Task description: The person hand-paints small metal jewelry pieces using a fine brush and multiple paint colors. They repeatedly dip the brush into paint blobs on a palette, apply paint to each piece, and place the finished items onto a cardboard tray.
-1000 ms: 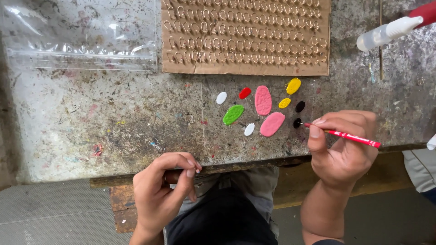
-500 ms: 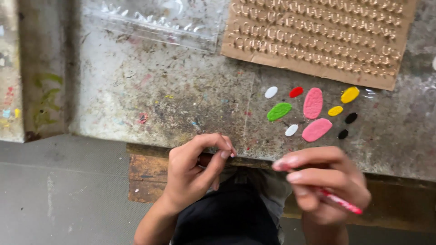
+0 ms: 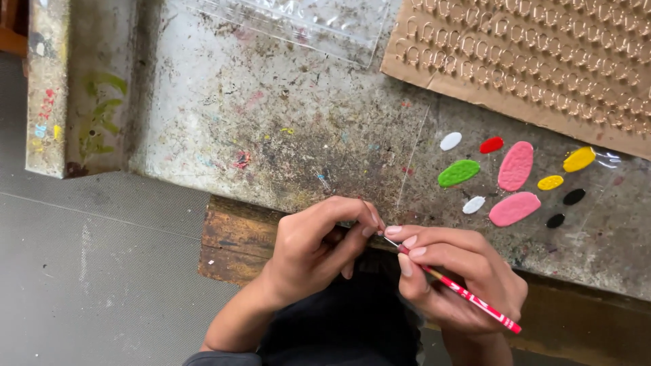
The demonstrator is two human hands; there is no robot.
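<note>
Meeting now at the bench edge, the left hand (image 3: pixel 319 244) pinches something tiny; the right hand (image 3: pixel 454 274), earlier beside the paint blobs (image 3: pixel 515 183), grips a red brush (image 3: pixel 461 293).

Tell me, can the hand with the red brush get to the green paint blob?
Probably yes. The right hand holds the red brush near the table edge, and the bare tabletop between it and the green paint blob looks free. The left hand sits off to the side.

Tiny piece under left hand (image 3: pixel 319 247) fingertips, too small to identify

hands (image 3: pixel 319 244) pinching brush (image 3: pixel 461 293), paint blobs (image 3: pixel 515 166)
</note>
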